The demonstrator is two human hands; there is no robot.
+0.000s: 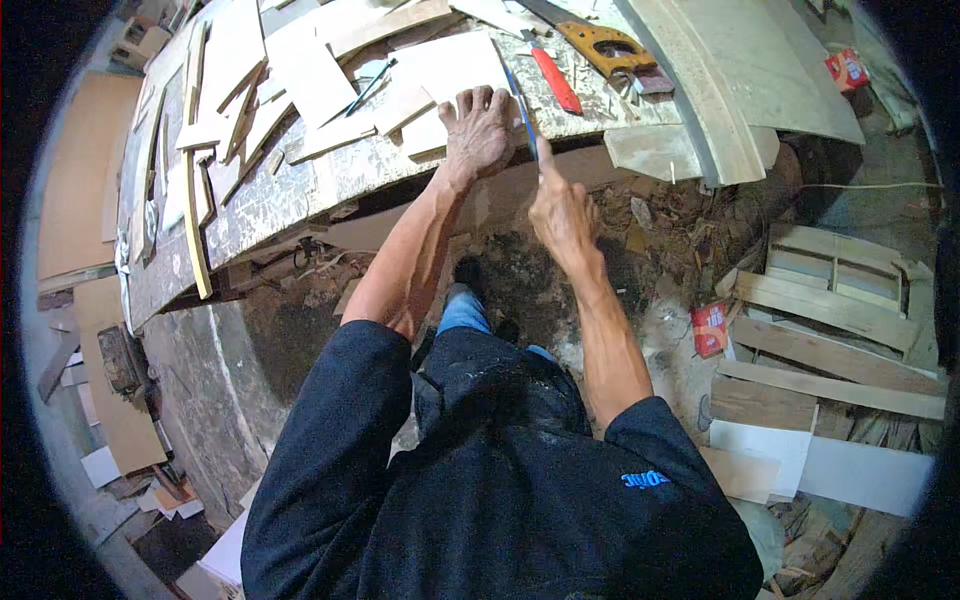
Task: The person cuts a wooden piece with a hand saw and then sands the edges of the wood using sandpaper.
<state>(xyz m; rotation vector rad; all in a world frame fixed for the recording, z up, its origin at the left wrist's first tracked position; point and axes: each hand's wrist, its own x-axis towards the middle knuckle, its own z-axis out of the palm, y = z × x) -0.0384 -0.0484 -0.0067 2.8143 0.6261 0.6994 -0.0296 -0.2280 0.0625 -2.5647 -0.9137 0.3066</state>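
Observation:
My left hand [478,132] presses on a white board [448,72], fingers apart and bent at the board's right part. Just right of it, my right hand [560,205] grips a thin blue tool [525,110] with the index finger stretched along it; the tool lies along the board's right edge. A red-handled cutter [553,78] and a handsaw with a yellow handle [600,47] lie to the right on the worn workbench [165,275]. Loose white and wooden pieces [310,70] cover the bench's left part.
A long pale plank [715,100] crosses the bench's right end. Slatted wooden frames [820,305] and a red packet [708,328] lie low at the right. Panels and offcuts [120,380] are at the left. Debris covers the floor [330,290] below the bench.

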